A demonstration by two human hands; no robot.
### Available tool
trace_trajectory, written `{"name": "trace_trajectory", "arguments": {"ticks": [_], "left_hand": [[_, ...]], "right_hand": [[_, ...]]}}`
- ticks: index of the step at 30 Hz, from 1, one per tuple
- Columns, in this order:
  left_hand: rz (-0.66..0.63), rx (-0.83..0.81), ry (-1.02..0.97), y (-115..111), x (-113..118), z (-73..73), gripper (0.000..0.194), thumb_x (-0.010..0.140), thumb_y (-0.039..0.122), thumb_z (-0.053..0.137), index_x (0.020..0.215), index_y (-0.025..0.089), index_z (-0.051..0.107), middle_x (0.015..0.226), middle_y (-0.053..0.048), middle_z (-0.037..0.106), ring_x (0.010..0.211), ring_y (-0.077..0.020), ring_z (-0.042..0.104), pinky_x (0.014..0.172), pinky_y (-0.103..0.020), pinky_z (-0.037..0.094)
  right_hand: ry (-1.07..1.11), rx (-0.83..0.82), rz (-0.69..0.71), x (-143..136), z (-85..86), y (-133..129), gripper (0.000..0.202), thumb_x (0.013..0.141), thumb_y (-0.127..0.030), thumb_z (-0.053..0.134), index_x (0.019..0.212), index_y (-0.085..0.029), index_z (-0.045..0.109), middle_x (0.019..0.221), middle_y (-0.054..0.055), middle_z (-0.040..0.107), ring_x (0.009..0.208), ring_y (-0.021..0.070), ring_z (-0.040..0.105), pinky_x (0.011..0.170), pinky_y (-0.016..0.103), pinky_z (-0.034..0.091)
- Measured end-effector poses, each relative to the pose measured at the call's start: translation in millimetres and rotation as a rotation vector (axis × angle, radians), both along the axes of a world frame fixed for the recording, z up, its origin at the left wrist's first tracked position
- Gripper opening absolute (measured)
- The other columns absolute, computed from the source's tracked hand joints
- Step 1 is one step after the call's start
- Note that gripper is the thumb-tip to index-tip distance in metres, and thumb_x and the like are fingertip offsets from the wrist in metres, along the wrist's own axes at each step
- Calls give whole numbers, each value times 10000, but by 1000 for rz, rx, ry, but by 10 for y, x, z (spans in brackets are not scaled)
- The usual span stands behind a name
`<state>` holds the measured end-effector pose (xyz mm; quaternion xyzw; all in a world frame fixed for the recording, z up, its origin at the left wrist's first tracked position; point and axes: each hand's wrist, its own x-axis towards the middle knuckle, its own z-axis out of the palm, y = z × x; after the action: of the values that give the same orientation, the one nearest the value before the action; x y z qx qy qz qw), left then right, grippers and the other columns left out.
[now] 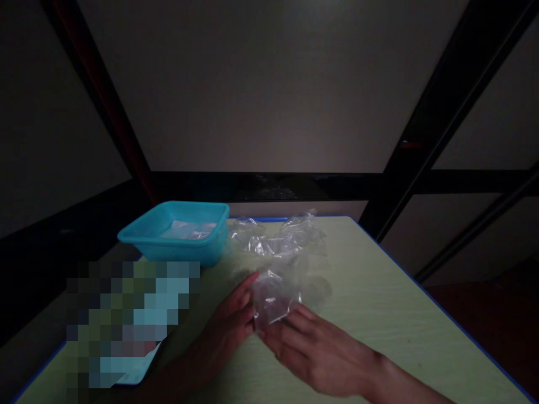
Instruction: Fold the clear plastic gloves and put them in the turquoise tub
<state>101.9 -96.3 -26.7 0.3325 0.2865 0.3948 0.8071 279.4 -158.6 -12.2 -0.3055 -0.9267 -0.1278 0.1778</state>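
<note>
A clear plastic bag (275, 294), crinkled and shiny, is held between my two hands over the near middle of the table. My left hand (231, 317) grips its left edge, with the index finger stretched along the side. Curled fingers of my right hand (314, 348) close on the bag's lower right part. Whether anything lies inside the bag I cannot make out. Just beyond it, more crumpled clear plastic bags (278, 244) lie loosely on the table, partly hidden by the held one.
A turquoise plastic basket (202, 252) stands at the table's back left, with clear and whitish plastic packaging (187, 230) inside. Left of my left forearm lies a pale blue flat item (138, 370), mostly pixelated. The pale table (379, 308) has a blue edge; a panelled wall (269, 112) rises behind.
</note>
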Motion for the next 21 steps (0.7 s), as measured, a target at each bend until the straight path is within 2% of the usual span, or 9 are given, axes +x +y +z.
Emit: {"name": "trace_trajectory", "arguments": {"ticks": [3,6,8,12,14,16,18,21], "left_hand": [[75,50,112,-17,-23,70,551,557,309,796,1071,204,630,1077,-105,662,966,-287,621,768,-338,495],[189,105,217,-6,-40,102,518,511,192,808,1006,189,655,1075,-90,668,858,-257,651,709,-306,512],[210,125,228,11,-42,91,540,483,126,803,1000,177,656,1052,-84,677,778,-234,660,663,-289,517],[214,163,254,33,-43,38,585,496,98,789,1055,162,628,1003,-74,691,752,-204,655,661,-268,524],[177,165,267,32,-50,28,648,489,126,801,1103,162,597,1020,-73,683,739,-197,657,660,-274,531],[126,159,274,26,-59,30,730,475,169,813,1158,154,555,999,-74,683,707,-185,653,634,-266,531],[98,165,281,18,-70,41,779,478,203,814,1198,148,521,932,-63,691,671,-166,641,597,-248,524],[76,226,299,0,-81,69,732,536,233,787,1211,154,515,856,-50,694,646,-152,629,566,-229,507]], "right_hand": [[-26,-18,67,-27,26,-27,325,917,-205,438,1220,-125,523,1091,39,654,1007,197,559,898,305,451],[-20,11,118,-34,69,-26,265,911,-195,452,1144,-156,571,1098,15,651,981,174,561,851,284,459],[16,36,118,-14,95,-12,215,906,-177,458,1057,-150,608,1021,13,671,928,161,569,821,267,461],[132,106,-13,93,137,17,232,918,-135,398,854,-160,620,683,12,635,628,140,531,594,269,453],[202,160,-101,152,162,26,201,912,-133,408,855,-157,599,680,25,615,614,145,515,554,273,430],[233,158,-142,190,184,32,140,894,-156,455,951,-133,582,825,67,638,741,168,549,630,291,458],[203,101,-145,202,190,42,199,885,-201,480,1053,-123,554,1000,101,629,916,201,548,781,342,468],[150,35,-170,191,156,63,205,885,-221,462,1052,-142,550,1106,102,605,1063,223,504,942,416,400]]}}
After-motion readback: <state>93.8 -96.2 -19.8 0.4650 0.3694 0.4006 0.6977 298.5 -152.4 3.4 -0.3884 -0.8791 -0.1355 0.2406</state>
